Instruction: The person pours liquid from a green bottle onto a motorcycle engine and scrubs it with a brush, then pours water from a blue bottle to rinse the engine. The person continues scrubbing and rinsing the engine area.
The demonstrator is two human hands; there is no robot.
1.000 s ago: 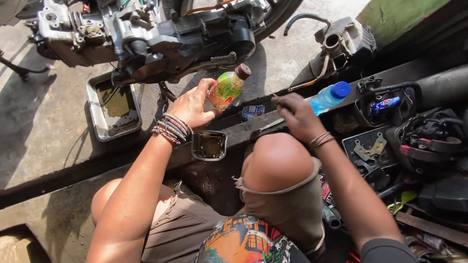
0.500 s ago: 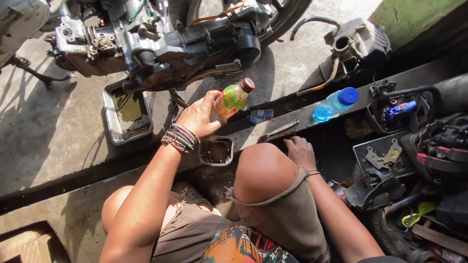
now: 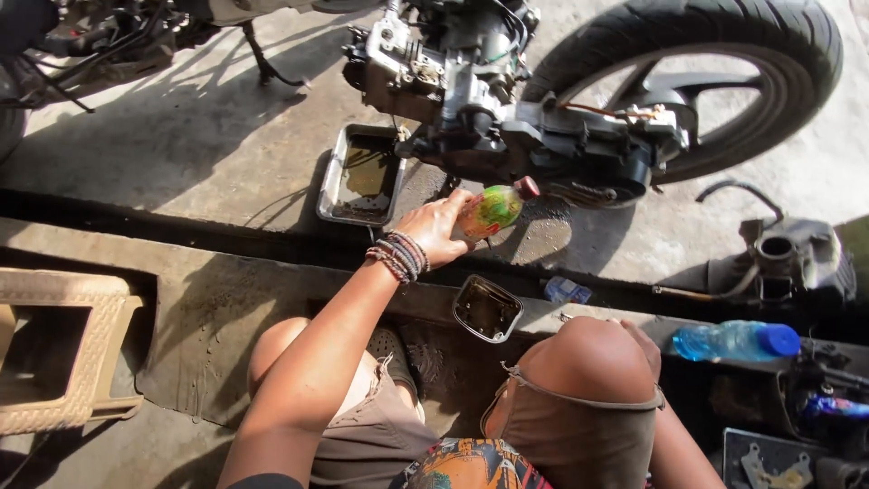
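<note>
My left hand (image 3: 436, 226), with beaded bracelets on the wrist, grips a small plastic bottle (image 3: 493, 207) of yellow-green liquid with a dark red cap, held tilted over the concrete in front of a motorcycle engine (image 3: 507, 109). My right hand (image 3: 641, 339) is mostly hidden behind my raised right knee; only some fingers show, and what they touch is hidden. A small square dark container (image 3: 487, 308) lies on the ledge below the bottle.
A metal drain pan (image 3: 337, 186) holding dark oil sits under the engine. The motorcycle's rear tyre (image 3: 724, 54) stands at upper right. A blue-capped water bottle (image 3: 735, 341) lies at right among parts. A tan plastic stool (image 3: 63, 353) is at left.
The view has swung left and up, bringing the tyre and stool in. My right hand dropped from beside the bottle to behind my knee. The left hand still holds the bottle.
</note>
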